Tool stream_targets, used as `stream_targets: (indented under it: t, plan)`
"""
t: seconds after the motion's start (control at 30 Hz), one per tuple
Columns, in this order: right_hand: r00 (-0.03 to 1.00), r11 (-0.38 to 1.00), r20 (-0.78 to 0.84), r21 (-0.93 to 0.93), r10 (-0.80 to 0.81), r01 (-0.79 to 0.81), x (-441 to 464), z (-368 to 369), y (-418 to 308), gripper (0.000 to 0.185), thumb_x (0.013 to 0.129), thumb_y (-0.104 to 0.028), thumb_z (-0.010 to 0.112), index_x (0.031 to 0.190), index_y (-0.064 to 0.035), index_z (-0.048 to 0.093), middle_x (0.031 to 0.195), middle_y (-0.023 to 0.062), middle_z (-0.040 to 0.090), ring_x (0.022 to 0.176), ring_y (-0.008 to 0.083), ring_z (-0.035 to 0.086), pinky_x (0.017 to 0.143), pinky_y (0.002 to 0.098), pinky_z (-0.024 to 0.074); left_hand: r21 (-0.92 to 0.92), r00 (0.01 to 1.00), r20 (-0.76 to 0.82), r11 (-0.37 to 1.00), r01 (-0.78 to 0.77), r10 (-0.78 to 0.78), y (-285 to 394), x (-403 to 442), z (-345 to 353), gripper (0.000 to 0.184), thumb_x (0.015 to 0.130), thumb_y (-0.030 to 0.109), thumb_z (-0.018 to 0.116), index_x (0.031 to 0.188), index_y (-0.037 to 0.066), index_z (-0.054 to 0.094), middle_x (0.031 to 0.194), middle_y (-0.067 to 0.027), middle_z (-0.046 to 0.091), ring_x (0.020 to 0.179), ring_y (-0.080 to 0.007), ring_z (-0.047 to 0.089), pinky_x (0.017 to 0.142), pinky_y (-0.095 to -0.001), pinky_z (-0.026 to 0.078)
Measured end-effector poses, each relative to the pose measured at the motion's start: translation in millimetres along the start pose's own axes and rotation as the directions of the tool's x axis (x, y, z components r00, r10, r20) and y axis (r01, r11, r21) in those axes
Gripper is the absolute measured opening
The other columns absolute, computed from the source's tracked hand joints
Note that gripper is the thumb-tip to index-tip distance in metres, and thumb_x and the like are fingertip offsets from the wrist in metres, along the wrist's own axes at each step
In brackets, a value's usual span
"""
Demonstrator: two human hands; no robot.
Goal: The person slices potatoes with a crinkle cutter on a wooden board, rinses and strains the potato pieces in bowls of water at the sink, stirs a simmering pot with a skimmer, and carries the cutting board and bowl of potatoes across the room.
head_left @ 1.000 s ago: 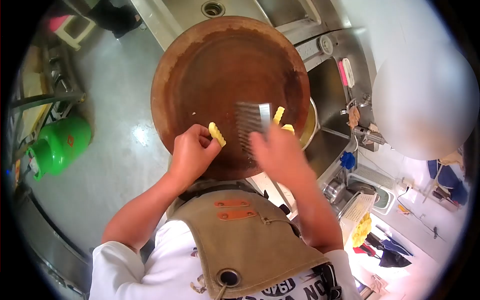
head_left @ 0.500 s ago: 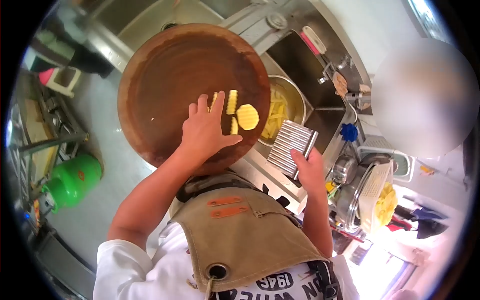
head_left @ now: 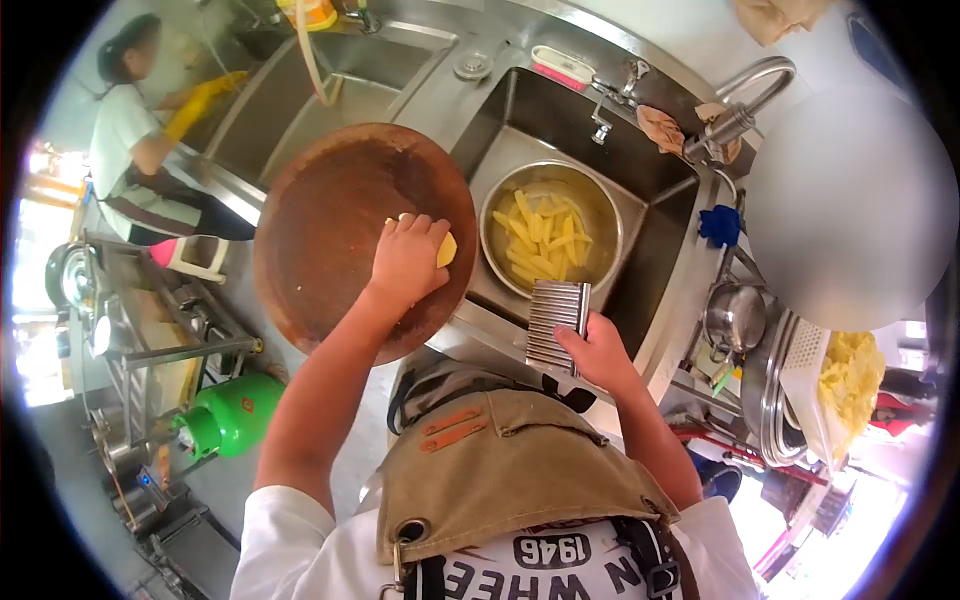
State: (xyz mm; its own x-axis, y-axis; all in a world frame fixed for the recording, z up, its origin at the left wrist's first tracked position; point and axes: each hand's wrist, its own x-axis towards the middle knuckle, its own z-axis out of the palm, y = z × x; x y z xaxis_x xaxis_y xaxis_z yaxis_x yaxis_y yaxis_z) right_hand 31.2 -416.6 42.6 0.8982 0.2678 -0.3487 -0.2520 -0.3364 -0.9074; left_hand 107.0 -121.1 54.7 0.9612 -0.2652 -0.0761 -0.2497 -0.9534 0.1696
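My left hand [head_left: 408,262] is closed over potato pieces on a round wooden chopping board [head_left: 325,215]. One yellow potato slice [head_left: 447,250] shows beside its fingers; the rest is mostly hidden under the hand. My right hand [head_left: 600,352] grips a crinkle cutter [head_left: 556,325] with a wavy metal blade, held off the board to its right. Just beyond the cutter, a round metal bowl [head_left: 612,215] stands in the sink, with ridged potato sticks [head_left: 545,235] in it.
The sink [head_left: 655,185] has a tap [head_left: 735,120] at its far right. A co-worker [head_left: 130,140] in yellow gloves stands at another basin on the left. A green gas cylinder [head_left: 235,415] is on the floor. At right, a white basket [head_left: 805,375] holds yellow pieces.
My left hand has gone from spread fingers to closed around the potato pieces. The cutter remains in my right hand, now turned more upright. The view has shifted, showing more of the sink and a co-worker.
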Motion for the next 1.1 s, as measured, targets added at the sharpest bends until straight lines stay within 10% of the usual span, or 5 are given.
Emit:
stream_targets:
  t: [0.1,0.23,0.67,0.83,1.1]
  plan:
    - [0.998,0.999,0.055,0.001,-0.034,0.034,11.8,-5.7,-15.2,0.027,0.087,-0.019,0.059,0.105,0.0019,0.059,0.089,0.0123,0.067,0.080,0.0178,0.062,0.075,0.0337,0.0492,-0.220,0.937,-0.180,0.941,0.257,-0.298,-0.8,-13.5,-7.9,0.053,0.060,0.020,0.073,0.109,0.006,0.059,0.105,-0.0144,0.061,0.102,-0.0332,0.055,0.089,-0.0436,0.044]
    - [0.985,0.991,0.174,0.131,0.015,-0.039,33.3,-5.7,-16.9,0.025,0.088,-0.011,0.057,0.109,0.0026,0.058,0.096,0.0068,0.065,0.085,0.0122,0.059,0.077,0.0300,0.0482,-0.871,0.498,-0.252,0.419,0.256,-0.829,-40.7,-46.1,33.6,0.046,0.074,0.015,0.069,0.113,-0.001,0.051,0.099,-0.0170,0.061,0.094,-0.0300,0.059,0.084,-0.0370,0.046]
    - [0.851,0.855,-0.297,0.435,0.433,-0.283,6.5,-24.4,40.3,0.022,0.085,-0.013,0.058,0.101,0.0013,0.061,0.084,0.0044,0.064,0.068,0.0120,0.059,0.059,0.0267,0.0473,-0.805,0.824,-0.402,0.582,-0.110,-0.400,91.0,78.0,66.8,0.046,0.073,0.021,0.070,0.112,0.001,0.055,0.107,-0.0191,0.058,0.098,-0.0330,0.057,0.086,-0.0387,0.045]
    - [0.885,0.890,-0.297,0.394,0.360,-0.230,13.3,-3.4,10.7,0.022,0.085,-0.010,0.057,0.103,0.0023,0.060,0.088,0.0043,0.064,0.074,0.0119,0.060,0.065,0.0273,0.0487,-0.995,0.791,-0.013,0.088,0.052,-0.612,24.2,28.8,27.9,0.028,0.086,0.016,0.057,0.100,-0.007,0.063,0.086,-0.0096,0.067,0.074,-0.0181,0.061,0.071,-0.0288,0.049]
    - [0.996,1.000,0.084,0.011,-0.017,0.017,92.7,82.6,-74.8,0.025,0.087,-0.016,0.057,0.103,0.0031,0.058,0.083,0.0099,0.065,0.075,0.0175,0.062,0.066,0.0336,0.0488,-0.892,0.720,0.284,0.100,0.440,-0.633,-85.5,-59.0,2.8,0.030,0.088,0.015,0.058,0.107,-0.009,0.060,0.081,-0.0079,0.065,0.065,-0.0119,0.059,0.059,-0.0264,0.048]
